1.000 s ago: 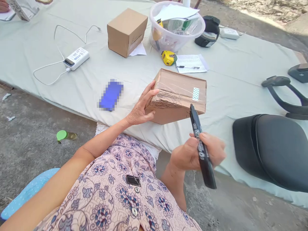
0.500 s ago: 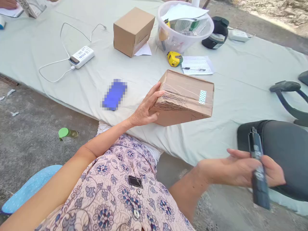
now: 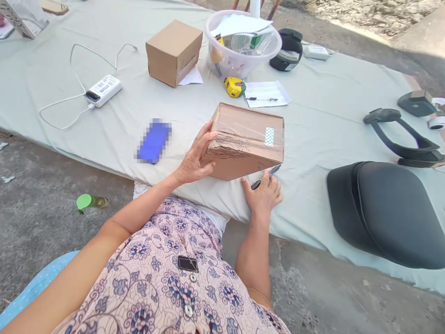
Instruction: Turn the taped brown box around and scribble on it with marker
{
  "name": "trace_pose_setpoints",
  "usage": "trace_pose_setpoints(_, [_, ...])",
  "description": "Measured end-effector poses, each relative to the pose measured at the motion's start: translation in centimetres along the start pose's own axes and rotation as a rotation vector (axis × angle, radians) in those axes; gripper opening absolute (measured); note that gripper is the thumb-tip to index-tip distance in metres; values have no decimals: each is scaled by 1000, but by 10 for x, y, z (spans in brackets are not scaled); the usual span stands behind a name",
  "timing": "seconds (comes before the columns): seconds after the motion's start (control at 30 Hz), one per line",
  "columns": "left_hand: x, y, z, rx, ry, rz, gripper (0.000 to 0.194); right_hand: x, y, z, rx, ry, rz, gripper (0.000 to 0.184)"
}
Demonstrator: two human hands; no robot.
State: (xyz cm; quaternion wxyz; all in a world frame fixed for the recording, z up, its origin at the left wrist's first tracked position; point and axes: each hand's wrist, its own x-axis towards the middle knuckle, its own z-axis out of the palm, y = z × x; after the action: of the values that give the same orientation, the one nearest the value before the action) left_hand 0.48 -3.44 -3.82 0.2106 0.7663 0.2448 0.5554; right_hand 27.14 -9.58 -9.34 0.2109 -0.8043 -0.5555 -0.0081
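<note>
A brown cardboard box (image 3: pixel 248 134), taped over and bearing a small patterned sticker, sits tilted at the table's near side. My left hand (image 3: pixel 194 160) grips its left end, thumb below and fingers along the upper edge. Just below the box's front right edge is my right hand (image 3: pixel 264 192), low at the tabletop with its thumb spread and its other fingers curled over a black marker pen (image 3: pixel 256 185). Much of the marker is hidden by those fingers.
Behind are another cardboard box (image 3: pixel 174 53), a plastic basin (image 3: pixel 243 51), a yellow tape measure (image 3: pixel 234 86) and a paper (image 3: pixel 267 94) with a pen. A phone-like blurred blue shape (image 3: pixel 154 141) and a white power bank (image 3: pixel 103 91) lie left. A black padded object (image 3: pixel 385 213) stands right.
My right hand has come left from beside the black padded object, bringing the marker pen down to the table by the box. My left hand stays on the box. The view has shifted right.
</note>
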Motion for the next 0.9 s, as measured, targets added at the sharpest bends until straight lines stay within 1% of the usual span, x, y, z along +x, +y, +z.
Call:
trace_pose_setpoints(0.13, [0, 1, 1, 20, -12, -16, 67, -2, 6, -3, 79, 52, -30, 87])
trace_pose_setpoints(0.2, [0, 1, 2, 22, -25, -10, 68, -5, 5, -9, 173, 94, -79, 85])
trace_pose_setpoints(0.27, [-1, 2, 3, 34, -43, -3, 70, -11, -3, -15, 276, 116, -154, 82])
trace_pose_setpoints(0.3, [-1, 2, 4, 42, -46, -5, 71, -15, -9, -17, 323, 107, -188, 81])
trace_pose_setpoints(0.37, [-2, 4, 5, 54, -43, -20, 71, -22, -24, -18, 404, 42, -226, 77])
trace_pose_setpoints(0.43, [-2, 5, 6, 43, -41, -37, 73, -27, -41, -14, 485, -49, -216, 68])
trace_pose_setpoints(0.47, [-3, 6, 5, 32, -43, -43, 74, -28, -48, -10, 520, -74, -199, 61])
trace_pose_setpoints(0.57, [-1, 3, 2, 3, -63, -64, 79, -24, -64, 0, 572, -70, -150, 43])
trace_pose_setpoints(0.67, [6, -6, -3, 14, -98, -78, 80, -15, -72, 6, 567, -67, -126, 41])
trace_pose_setpoints(0.77, [17, -19, -11, 16, -136, -86, 82, -6, -74, 5, 550, -106, -138, 43])
trace_pose_setpoints(0.83, [21, -24, -19, 25, -142, -88, 83, -2, -71, -3, 536, -144, -170, 44])
trace_pose_setpoints(0.9, [18, -21, -29, 50, -128, -92, 84, -1, -67, -18, 538, -129, -174, 43])
